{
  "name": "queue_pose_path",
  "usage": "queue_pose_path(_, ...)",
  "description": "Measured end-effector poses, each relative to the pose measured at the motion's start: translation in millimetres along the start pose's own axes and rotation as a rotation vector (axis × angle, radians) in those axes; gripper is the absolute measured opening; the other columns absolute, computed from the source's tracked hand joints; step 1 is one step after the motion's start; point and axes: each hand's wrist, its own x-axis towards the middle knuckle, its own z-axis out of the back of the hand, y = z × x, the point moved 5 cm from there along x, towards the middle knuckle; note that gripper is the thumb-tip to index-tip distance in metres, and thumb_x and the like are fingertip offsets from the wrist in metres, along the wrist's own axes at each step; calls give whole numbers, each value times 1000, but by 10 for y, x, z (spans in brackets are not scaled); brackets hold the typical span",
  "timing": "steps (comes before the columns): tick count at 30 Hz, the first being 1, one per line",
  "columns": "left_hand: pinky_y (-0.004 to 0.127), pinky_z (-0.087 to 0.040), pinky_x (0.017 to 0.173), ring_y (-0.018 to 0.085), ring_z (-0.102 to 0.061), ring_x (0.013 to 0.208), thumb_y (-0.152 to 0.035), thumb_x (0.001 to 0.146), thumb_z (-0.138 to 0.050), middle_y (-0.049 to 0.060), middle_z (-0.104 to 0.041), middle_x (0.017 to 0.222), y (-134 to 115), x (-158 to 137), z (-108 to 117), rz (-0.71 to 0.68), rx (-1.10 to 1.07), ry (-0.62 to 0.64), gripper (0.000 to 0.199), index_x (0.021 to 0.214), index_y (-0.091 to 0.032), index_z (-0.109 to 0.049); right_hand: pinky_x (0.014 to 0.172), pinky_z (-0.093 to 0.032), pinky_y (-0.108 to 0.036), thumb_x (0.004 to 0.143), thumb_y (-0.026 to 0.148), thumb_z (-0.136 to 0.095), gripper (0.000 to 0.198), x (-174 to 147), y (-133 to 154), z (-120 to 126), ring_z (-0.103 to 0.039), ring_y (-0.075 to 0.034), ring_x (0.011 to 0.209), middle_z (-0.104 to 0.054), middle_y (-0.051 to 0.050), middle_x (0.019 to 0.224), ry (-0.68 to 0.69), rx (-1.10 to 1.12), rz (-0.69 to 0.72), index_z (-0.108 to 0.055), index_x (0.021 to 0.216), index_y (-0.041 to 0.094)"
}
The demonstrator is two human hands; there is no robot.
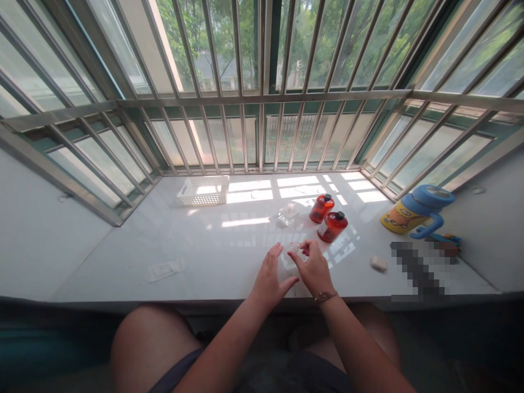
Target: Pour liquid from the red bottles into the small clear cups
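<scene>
My right hand (314, 268) pinches a small, clear, whitish piece (293, 249) between thumb and fingertips; its kind is too unclear to name. Just to the left, my left hand (268, 277) is open above the tabletop, its thumb stretched toward the right hand. Between the hands lies something transparent, hard to make out against the white surface. Beyond them sit a crumpled clear plastic wrapper (283, 219) and two red bottles with black caps, the nearer bottle (332, 227) bearing a white label and the farther bottle (321, 208) standing behind it.
A white perforated basket (203, 191) stands at the back left of the white tabletop (229, 256). Toward the front left lies a flat clear packet (166, 270). On the right are a small beige lump (379, 263) and a blue-and-yellow handled cup (417, 210). Metal bars (262, 100) close off the window.
</scene>
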Motion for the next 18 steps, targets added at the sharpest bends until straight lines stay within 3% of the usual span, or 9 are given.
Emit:
queue_pose_path(2,55,-49,121,32,-56,144,-25,92,-78,15,-58,152,-93,-49,142,-79,46,-81,56,142,-25,-53,82,-57,-45,96,64,-63,44,179,-102,139,-67,-28,89,-67,-8,100,-56,-91,39,-52,107,23)
queue_pose_path(5,42,-59,101,25,-69,116,-20,99,-67,9,-71,121,-102,-198,523,-120,158,-250,25,123,-24,-62,91,-57,-52,99,60,-60,47,338,-89,365,-67,-34,106,-68,-16,112,-179,-219,152,-53,123,20)
queue_pose_path(8,33,-57,80,20,-67,91,-20,100,-66,5,-70,99,58,-381,990,-121,317,-382,8,108,-22,-65,110,-50,-59,100,47,-67,51,358,139,530,-60,-37,129,-63,-21,134,-295,-306,311,-48,138,19)
queue_pose_path(10,31,-54,77,19,-64,84,-20,100,-65,3,-68,91,226,-504,1291,-109,410,-434,2,99,-22,-65,118,-45,-60,101,39,-67,48,370,331,551,-55,-36,138,-60,-21,142,-325,-306,394,-47,140,20)
queue_pose_path(15,31,-51,76,18,-60,77,-25,101,-63,1,-64,84,650,-770,1779,-47,466,-470,11,91,-21,-65,120,-46,-55,106,36,-56,41,674,625,174,-51,-33,145,-57,-21,146,-135,-253,522,-47,143,18)
queue_pose_path(18,31,-51,75,19,-62,79,-29,104,-56,1,-65,86,837,-884,1882,51,376,-537,16,94,-21,-66,123,-39,-57,107,36,-50,47,1021,568,-209,-44,-36,149,-53,-25,151,46,-400,414,-45,148,12)
